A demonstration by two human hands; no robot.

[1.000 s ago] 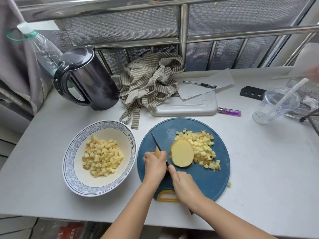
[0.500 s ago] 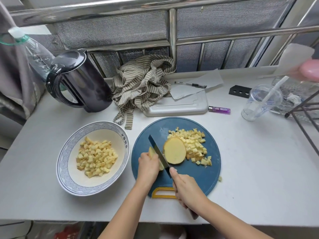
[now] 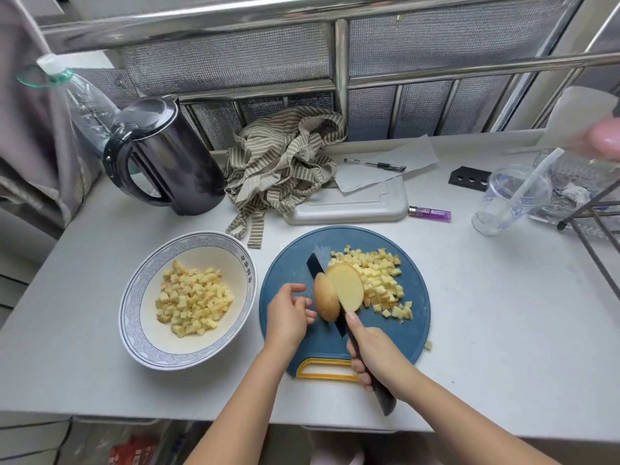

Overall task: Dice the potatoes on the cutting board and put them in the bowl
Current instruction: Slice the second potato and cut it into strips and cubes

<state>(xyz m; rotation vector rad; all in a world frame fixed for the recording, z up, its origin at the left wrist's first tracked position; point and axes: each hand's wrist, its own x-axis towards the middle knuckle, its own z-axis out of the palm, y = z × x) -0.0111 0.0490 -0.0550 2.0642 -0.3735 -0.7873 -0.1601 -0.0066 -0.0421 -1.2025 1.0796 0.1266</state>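
At the bottom centre of the frame, the right hand (image 3: 379, 357) is gripping a black knife (image 3: 385, 399), fingers wrapped round the handle and the forefinger lying along the blade's back. The blade is standing between a potato half (image 3: 347, 290), pale cut face showing, and a skin-on end slice (image 3: 325, 302) leaning to its left. The left hand (image 3: 287, 317) is hovering just left of that slice with fingers loosely curled and holding nothing; whether a fingertip is touching it is unclear. All this is sitting on a round blue cutting board (image 3: 402, 333) at centre, with a pile of diced potato (image 3: 382, 280) just right of the half. To the left, on the white surface (image 3: 503, 313), a patterned bowl (image 3: 134, 317) is holding more potato cubes (image 3: 193, 302). Farther back, a black kettle (image 3: 167, 156) is standing at upper left, a striped cloth (image 3: 285, 159) is lying at centre, and a purple lighter (image 3: 429, 213) and a clear plastic cup (image 3: 506, 203) are resting at right.
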